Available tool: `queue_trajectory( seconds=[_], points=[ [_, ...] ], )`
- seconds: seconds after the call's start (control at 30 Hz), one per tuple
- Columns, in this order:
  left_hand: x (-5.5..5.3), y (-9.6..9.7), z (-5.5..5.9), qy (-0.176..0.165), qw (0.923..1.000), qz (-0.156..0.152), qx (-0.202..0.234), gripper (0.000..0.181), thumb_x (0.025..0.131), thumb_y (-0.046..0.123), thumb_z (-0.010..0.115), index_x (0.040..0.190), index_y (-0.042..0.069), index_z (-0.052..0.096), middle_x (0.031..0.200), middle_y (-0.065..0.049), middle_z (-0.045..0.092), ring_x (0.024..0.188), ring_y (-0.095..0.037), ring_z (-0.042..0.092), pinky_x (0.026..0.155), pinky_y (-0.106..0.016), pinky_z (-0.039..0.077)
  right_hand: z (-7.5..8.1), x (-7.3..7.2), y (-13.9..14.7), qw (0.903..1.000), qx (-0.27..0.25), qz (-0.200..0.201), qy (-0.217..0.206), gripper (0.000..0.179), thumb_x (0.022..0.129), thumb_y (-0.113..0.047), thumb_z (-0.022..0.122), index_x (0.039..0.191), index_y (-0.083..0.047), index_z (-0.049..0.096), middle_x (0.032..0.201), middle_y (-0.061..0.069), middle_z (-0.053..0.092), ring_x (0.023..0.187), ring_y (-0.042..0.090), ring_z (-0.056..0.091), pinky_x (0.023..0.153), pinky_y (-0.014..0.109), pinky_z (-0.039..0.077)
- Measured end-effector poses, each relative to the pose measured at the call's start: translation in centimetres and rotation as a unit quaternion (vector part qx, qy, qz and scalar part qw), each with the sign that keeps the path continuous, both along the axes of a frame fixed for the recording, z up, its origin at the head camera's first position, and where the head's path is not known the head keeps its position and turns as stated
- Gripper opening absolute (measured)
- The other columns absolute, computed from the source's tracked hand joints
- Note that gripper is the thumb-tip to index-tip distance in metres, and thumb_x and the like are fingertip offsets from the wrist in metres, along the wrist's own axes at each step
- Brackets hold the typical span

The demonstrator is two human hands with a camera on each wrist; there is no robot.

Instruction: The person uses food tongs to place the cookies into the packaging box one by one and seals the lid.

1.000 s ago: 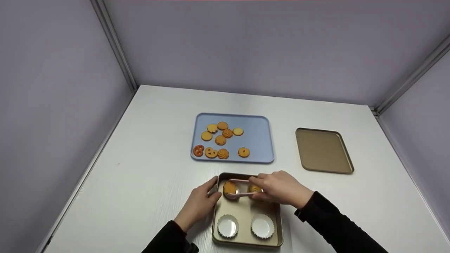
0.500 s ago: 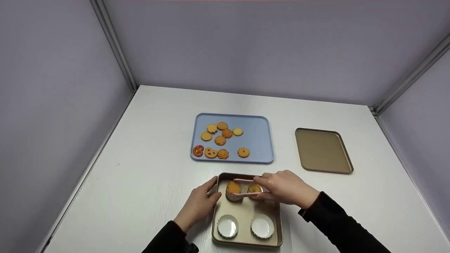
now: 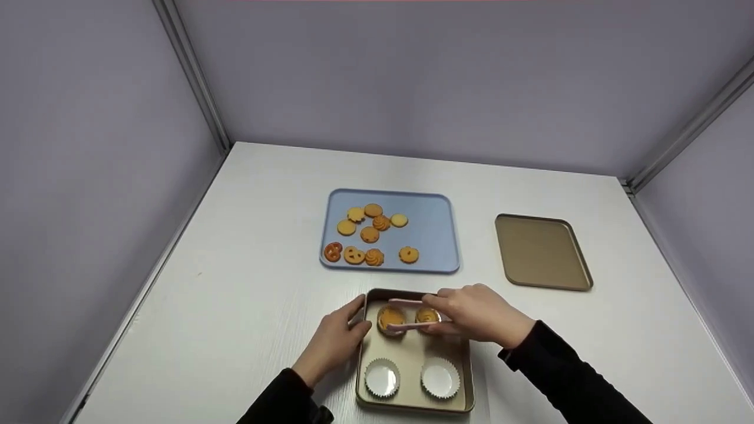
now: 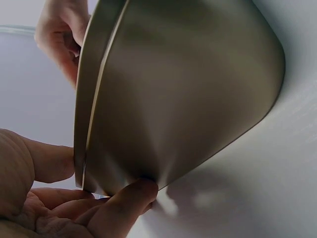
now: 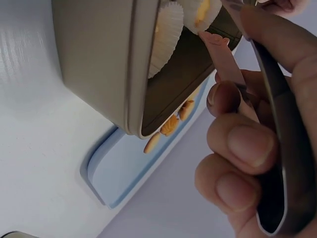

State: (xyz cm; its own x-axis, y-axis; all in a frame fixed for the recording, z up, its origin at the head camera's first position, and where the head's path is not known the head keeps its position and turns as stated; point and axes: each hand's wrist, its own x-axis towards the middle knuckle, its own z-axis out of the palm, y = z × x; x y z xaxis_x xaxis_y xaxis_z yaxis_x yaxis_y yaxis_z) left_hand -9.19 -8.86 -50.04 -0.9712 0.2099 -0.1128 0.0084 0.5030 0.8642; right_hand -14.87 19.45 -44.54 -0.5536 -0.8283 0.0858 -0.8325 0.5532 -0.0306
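A deep gold baking tin (image 3: 406, 348) holds several white paper cups. My left hand (image 3: 334, 338) grips its left side, thumb at the rim and fingers against the outer wall (image 4: 163, 99) in the left wrist view. My right hand (image 3: 471, 312) grips a pair of tongs (image 5: 297, 153) with pink tips. The tips stand apart over the far left cup, where an orange cookie (image 3: 391, 318) lies. A swirled cookie (image 3: 428, 317) sits in the far right cup, partly behind the tongs. The near left cup (image 3: 382, 378) and near right cup (image 3: 440, 378) contain nothing.
Beyond the tin lies a blue tray (image 3: 433, 229) with several cookies, among them a pretzel (image 3: 333, 252) and a flower-shaped cookie (image 3: 409, 254). A shallow gold tray (image 3: 545, 252) lies to the right. Panels enclose the white table (image 3: 235, 265).
The orange cookie, earlier between the tong tips, now lies lower in the far left cup, and the tips have parted. The tongs shifted slightly right. My left hand stays put.
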Motion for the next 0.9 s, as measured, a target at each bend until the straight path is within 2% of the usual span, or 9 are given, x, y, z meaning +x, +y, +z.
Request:
queue_trajectory(
  seconds=[0.43,0.6,0.73,0.8,0.9],
  points=[
    [0.0,0.1,0.0,0.005,1.0,0.0,0.001,0.058,0.101,0.013,0.062,0.153,-0.004,0.043,0.151,-0.025,0.049,0.139,-0.044,0.046,0.116,-0.057,0.038,0.8,0.0,0.8,0.9992,-0.016,0.015,-0.033,0.037,0.089,-0.042,0.078,0.111,-0.014,0.069,0.075,-0.009,0.056,0.055,0.005,0.044,0.046,0.027,0.04],
    [0.0,0.1,0.0,0.002,1.0,0.001,0.003,0.058,0.101,0.014,0.062,0.153,-0.004,0.042,0.152,-0.024,0.048,0.14,-0.044,0.046,0.117,-0.056,0.037,1.4,-0.3,1.7,0.9978,-0.046,0.024,-0.042,0.036,0.091,-0.044,0.075,0.113,-0.015,0.069,0.075,-0.009,0.056,0.058,0.002,0.041,0.049,0.023,0.039],
    [0.0,0.0,0.0,0.007,0.9999,-0.003,0.01,0.058,0.102,0.014,0.061,0.153,-0.005,0.042,0.152,-0.024,0.048,0.14,-0.044,0.045,0.117,-0.056,0.037,2.0,-0.9,2.8,0.9952,-0.085,0.026,-0.039,0.041,0.093,-0.042,0.074,0.121,-0.012,0.07,0.082,-0.006,0.064,0.063,0.004,0.049,0.054,0.026,0.047],
    [0.0,0.0,0.0,0.01,0.9998,-0.004,0.014,0.057,0.102,0.014,0.061,0.152,-0.005,0.042,0.152,-0.024,0.049,0.14,-0.044,0.045,0.117,-0.056,0.037,2.1,-1.3,3.2,0.9939,-0.103,0.017,-0.035,0.045,0.093,-0.041,0.074,0.126,-0.01,0.07,0.087,-0.005,0.067,0.066,0.005,0.053,0.057,0.028,0.051],
    [0.1,0.1,0.0,0.019,0.9997,-0.003,0.016,0.056,0.102,0.013,0.061,0.152,-0.006,0.043,0.151,-0.025,0.049,0.14,-0.045,0.045,0.116,-0.057,0.038,2.1,-2.1,3.4,0.9928,-0.117,-0.013,-0.023,0.048,0.092,-0.039,0.075,0.129,-0.008,0.069,0.083,-0.003,0.065,0.066,0.007,0.053,0.055,0.029,0.049]
  ],
)
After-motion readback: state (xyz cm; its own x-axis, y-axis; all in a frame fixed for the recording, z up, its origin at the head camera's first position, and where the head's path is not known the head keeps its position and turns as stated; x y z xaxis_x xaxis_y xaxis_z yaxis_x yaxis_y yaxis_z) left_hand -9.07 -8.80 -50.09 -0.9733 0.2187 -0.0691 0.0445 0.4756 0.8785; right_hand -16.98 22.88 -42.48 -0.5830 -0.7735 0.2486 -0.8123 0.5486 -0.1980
